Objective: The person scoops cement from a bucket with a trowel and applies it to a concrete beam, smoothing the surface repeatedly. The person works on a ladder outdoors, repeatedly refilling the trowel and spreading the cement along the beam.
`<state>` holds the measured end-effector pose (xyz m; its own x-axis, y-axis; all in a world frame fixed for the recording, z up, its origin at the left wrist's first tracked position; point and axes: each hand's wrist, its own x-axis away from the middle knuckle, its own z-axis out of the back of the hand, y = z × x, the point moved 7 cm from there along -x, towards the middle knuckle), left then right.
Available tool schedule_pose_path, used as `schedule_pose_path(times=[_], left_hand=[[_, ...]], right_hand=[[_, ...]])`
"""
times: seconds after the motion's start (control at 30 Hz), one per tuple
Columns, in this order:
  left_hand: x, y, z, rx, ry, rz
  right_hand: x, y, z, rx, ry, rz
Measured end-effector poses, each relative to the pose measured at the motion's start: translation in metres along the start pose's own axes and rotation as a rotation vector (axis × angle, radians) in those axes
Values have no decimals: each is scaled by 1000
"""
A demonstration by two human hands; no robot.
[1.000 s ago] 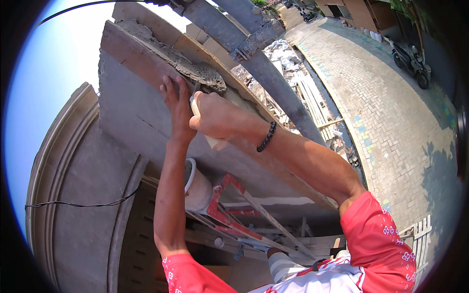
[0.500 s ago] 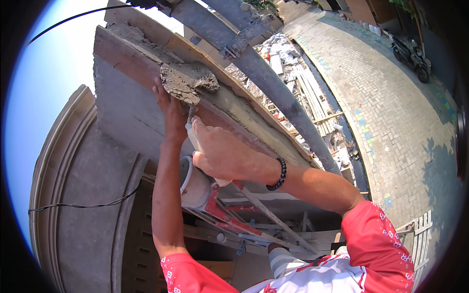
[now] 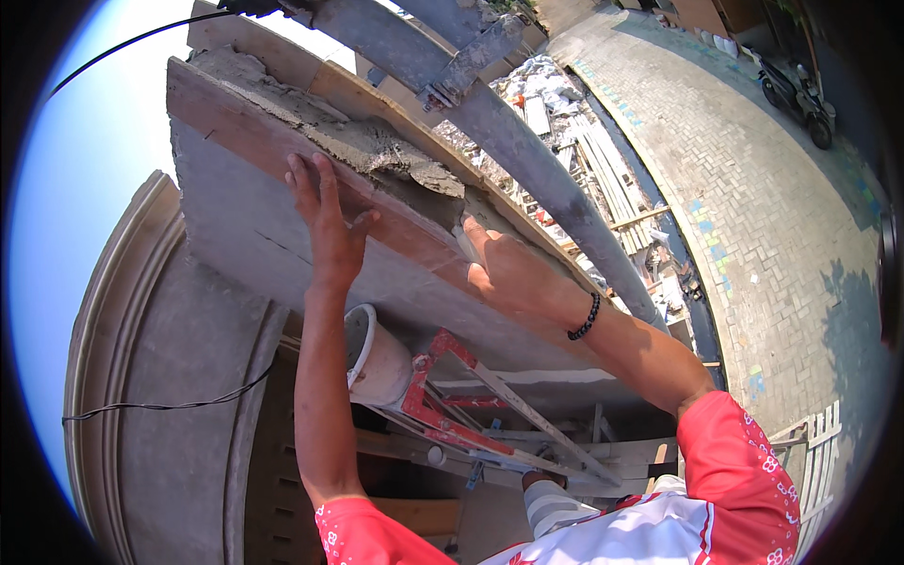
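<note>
My left hand [image 3: 331,226] lies open, its fingers spread against the near wooden board [image 3: 231,115] along the top of a grey wall [image 3: 235,202]. In my right hand [image 3: 523,262], which wears a black bead bracelet, the pale handle of a trowel [image 3: 466,245] is gripped. Its blade is mostly hidden by mortar at the top of the wall. Wet grey mortar [image 3: 386,151] fills part of the gap between the near board and the far board [image 3: 353,94], rough and heaped beside the trowel.
Below the wall a whitish bucket [image 3: 381,363] stands by a red and grey metal frame [image 3: 438,377]. A thick grey pole [image 3: 556,169] slants past the far board. Beyond are rubble and planks [image 3: 603,169], a paved lane [image 3: 678,113] and a parked motorbike [image 3: 799,108]. A black cable [image 3: 188,403] hangs at left.
My right hand has moved right and away from my left hand, and the trowel's mortar load now lies between the boards. My left hand's fingers have spread on the near board.
</note>
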<state>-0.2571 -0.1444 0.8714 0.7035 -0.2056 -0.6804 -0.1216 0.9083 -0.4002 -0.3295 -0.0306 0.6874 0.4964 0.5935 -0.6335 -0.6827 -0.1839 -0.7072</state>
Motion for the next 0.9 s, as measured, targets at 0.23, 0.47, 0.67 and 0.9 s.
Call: schedule_pose_path(times=[0.23, 0.47, 0.67, 0.9], left_hand=[[3, 3, 4, -31, 7, -7], [-2, 4, 3, -38, 8, -3], [1, 3, 3, -19, 8, 7], [2, 2, 4, -6, 17, -34]], right_hand=[[24, -22, -4, 8, -292, -95], [56, -19, -28, 25, -167, -13], [116, -3, -48, -93, -28, -78], [71, -16, 0, -398, 253, 11]])
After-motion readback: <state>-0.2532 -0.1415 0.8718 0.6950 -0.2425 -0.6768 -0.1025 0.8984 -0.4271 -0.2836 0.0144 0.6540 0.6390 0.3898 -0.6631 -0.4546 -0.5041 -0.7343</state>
